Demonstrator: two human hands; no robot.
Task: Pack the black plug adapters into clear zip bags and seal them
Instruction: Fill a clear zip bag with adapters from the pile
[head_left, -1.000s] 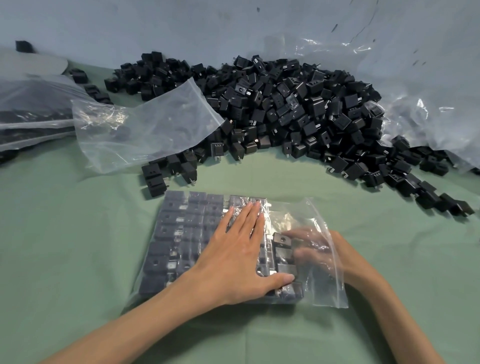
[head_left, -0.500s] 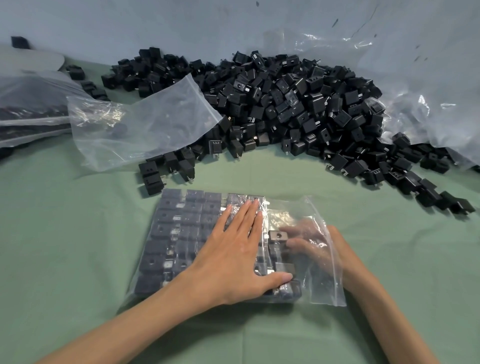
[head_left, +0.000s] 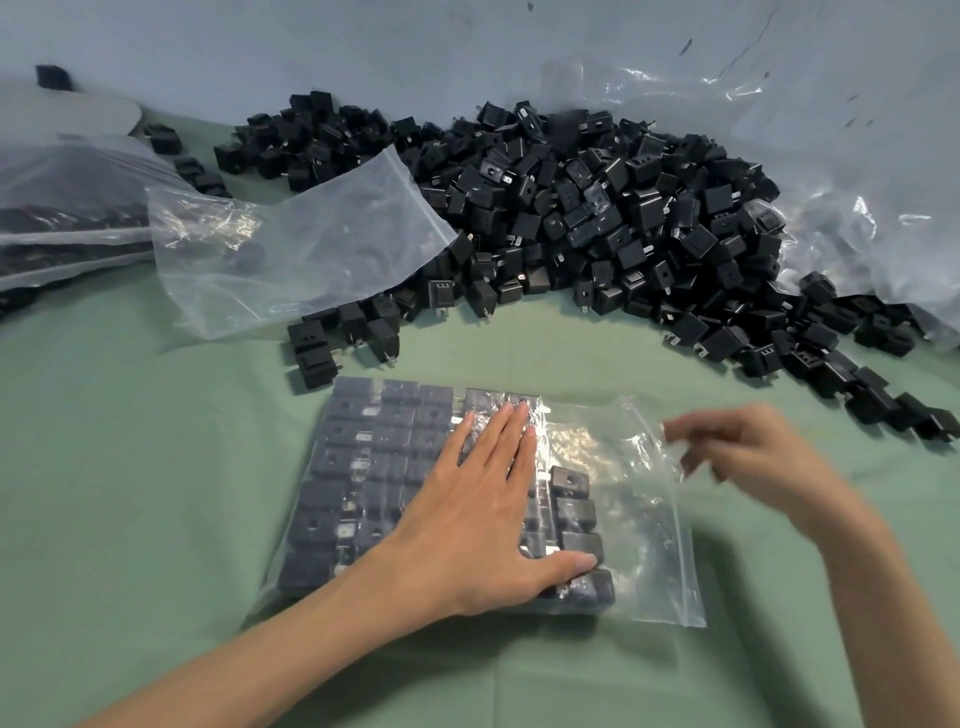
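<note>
Currently we record one clear zip bag (head_left: 641, 499) lying flat on the green table cover (head_left: 130, 493), near the front edge and just in front of the loose stock. Its left two-thirds is filled with packed adapters (head_left: 363, 457) in neat rows; the right part, toward the zip edge, is clear film with a short column of adapters next to it. We note the left hand (head_left: 478, 519) spread wide and flat on top of the bag, fingers straight and together, thumb stretched out to the right over the lowest adapters of that column. We note the right hand (head_left: 753, 457) raised just beside the bag's right edge, motion-blurred, its fingers loosely bent; we cannot tell whether the fingertips touch or pinch the film. Behind the bag we list a large pile of loose black plug adapters (head_left: 623, 218) running across the table to the right. An empty clear bag (head_left: 291, 249) lies partly over the pile's left end. Filled bags (head_left: 62, 228) are stacked at the far left. Crumpled clear plastic sheeting (head_left: 857, 182) lies behind the pile at the right.
</note>
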